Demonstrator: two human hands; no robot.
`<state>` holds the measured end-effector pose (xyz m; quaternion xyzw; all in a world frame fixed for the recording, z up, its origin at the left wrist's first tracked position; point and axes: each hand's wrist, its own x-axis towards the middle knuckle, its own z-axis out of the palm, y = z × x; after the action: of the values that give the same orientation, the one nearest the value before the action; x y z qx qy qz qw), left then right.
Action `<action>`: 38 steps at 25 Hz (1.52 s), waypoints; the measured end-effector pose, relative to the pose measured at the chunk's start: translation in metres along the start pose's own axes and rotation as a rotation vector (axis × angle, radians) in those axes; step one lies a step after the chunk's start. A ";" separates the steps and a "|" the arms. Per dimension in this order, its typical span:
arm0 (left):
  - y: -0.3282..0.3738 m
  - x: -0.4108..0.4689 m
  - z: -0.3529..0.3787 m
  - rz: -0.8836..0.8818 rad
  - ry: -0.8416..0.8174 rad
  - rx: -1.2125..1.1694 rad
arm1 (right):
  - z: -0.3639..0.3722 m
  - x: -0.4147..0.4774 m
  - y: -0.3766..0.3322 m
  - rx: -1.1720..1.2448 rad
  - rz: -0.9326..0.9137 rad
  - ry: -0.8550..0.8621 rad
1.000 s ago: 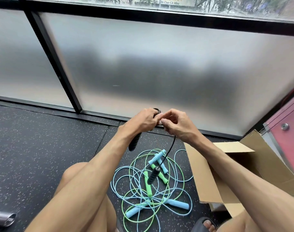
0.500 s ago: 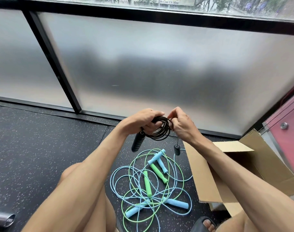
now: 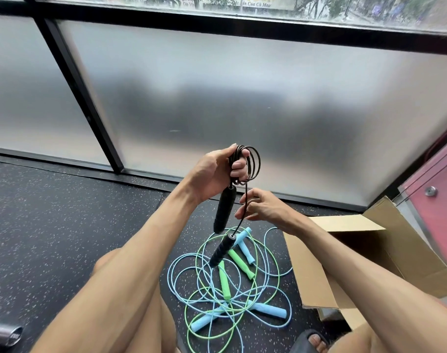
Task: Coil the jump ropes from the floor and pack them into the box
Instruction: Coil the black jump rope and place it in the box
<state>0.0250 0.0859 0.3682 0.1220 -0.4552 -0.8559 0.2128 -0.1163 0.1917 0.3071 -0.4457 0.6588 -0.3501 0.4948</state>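
**Fingers (image 3: 239, 165) closed through coil of black jump rope (image 3: 253, 161)**

Grip, left hand (image 3: 214, 171): fingers curled through several small loops of thin cord, holding the coil raised, well above the floor (image 3: 51, 225). Upper handle (image 3: 225, 210) hangs straight down just under the fist.

Grip, right hand (image 3: 265, 210): lower, just beside the left. Thumb and forefinger appear to pinch the last free run of cord; the other fingers are loosely bent. Lower handle (image 3: 221, 250) dangles tilted from that run, above the floor pile.

Handling, judged: cord light, thin and springy, so the loops are likely to spring open unless held across the whole bundle. The padded handles carry the weight, offer the surest hold, and will swing if left hanging.

Outstanding: blue jump rope (image 3: 268, 310) and green jump rope (image 3: 225, 284), uncoiled, tangled together on the floor.

Destination: cardboard box (image 3: 311, 271), flaps open, just right of the pile. Contents cannot be seen.
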 end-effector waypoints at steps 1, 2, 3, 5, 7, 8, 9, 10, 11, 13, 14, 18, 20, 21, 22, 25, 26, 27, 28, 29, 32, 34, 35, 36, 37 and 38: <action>0.000 0.000 0.000 0.037 0.027 -0.014 | 0.001 0.001 0.000 -0.012 0.012 -0.014; 0.000 0.000 -0.001 0.078 0.059 -0.021 | 0.003 0.001 0.002 -0.029 0.029 -0.032; 0.001 0.001 -0.002 0.118 0.097 -0.017 | 0.005 0.001 0.004 -0.051 0.048 -0.053; 0.003 0.002 -0.005 0.190 0.181 0.008 | 0.009 0.001 0.008 -0.115 0.058 -0.082; 0.002 0.005 -0.008 0.249 0.266 0.039 | 0.011 0.003 0.013 -0.201 0.026 -0.072; 0.001 0.006 -0.009 0.281 0.304 0.067 | 0.010 0.004 0.014 -0.239 0.004 -0.061; 0.000 0.007 -0.009 0.314 0.344 0.112 | 0.009 0.005 0.014 -0.255 -0.013 -0.053; -0.001 0.009 -0.010 0.343 0.387 0.173 | 0.008 0.005 0.014 -0.244 -0.026 -0.044; -0.003 0.011 -0.011 0.368 0.434 0.250 | 0.007 0.003 0.013 -0.233 -0.040 -0.036; -0.006 0.014 -0.014 0.396 0.520 0.423 | 0.008 -0.001 0.008 -0.241 -0.075 -0.012; -0.007 0.015 -0.015 0.403 0.545 0.509 | 0.010 -0.004 0.005 -0.232 -0.081 -0.002; -0.019 0.017 -0.013 0.381 0.542 0.928 | 0.019 -0.010 -0.004 -0.088 -0.092 -0.015; -0.027 0.016 -0.016 0.331 0.488 1.190 | 0.019 -0.012 -0.008 -0.060 -0.111 -0.025; -0.030 0.016 -0.020 0.287 0.452 1.322 | 0.017 -0.013 -0.011 -0.044 -0.118 -0.026; -0.033 0.016 -0.023 0.230 0.415 1.434 | 0.013 -0.014 -0.014 -0.035 -0.124 -0.021; -0.039 0.014 -0.021 0.073 0.277 1.601 | -0.007 -0.016 -0.019 -0.112 -0.161 -0.003; -0.041 0.013 -0.018 0.028 0.218 1.616 | -0.014 -0.017 -0.018 -0.161 -0.176 0.005; -0.043 0.011 -0.013 -0.019 0.163 1.619 | -0.019 -0.018 -0.017 -0.208 -0.189 0.018; -0.045 0.011 -0.009 -0.067 0.115 1.616 | -0.024 -0.018 -0.015 -0.249 -0.199 0.040; -0.048 0.011 -0.007 -0.115 0.079 1.614 | -0.027 -0.020 -0.013 -0.288 -0.208 0.070; -0.057 0.015 0.002 -0.259 0.006 1.486 | -0.036 -0.029 -0.005 -0.423 -0.213 0.151; -0.064 0.019 0.012 -0.289 -0.009 1.273 | -0.046 -0.038 0.002 -0.524 -0.229 0.162; -0.066 0.020 0.018 -0.282 0.001 1.181 | -0.049 -0.043 0.005 -0.535 -0.235 0.153; -0.069 0.022 0.025 -0.277 0.011 1.102 | -0.053 -0.049 0.009 -0.516 -0.231 0.142; -0.073 0.024 0.031 -0.280 0.021 1.036 | -0.056 -0.056 0.012 -0.483 -0.224 0.131; -0.076 0.025 0.037 -0.290 0.027 0.980 | -0.060 -0.063 0.017 -0.446 -0.207 0.122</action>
<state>-0.0317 0.1386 0.3248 0.2803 -0.7787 -0.5611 0.0153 -0.1711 0.2579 0.3287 -0.5870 0.6991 -0.2713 0.3050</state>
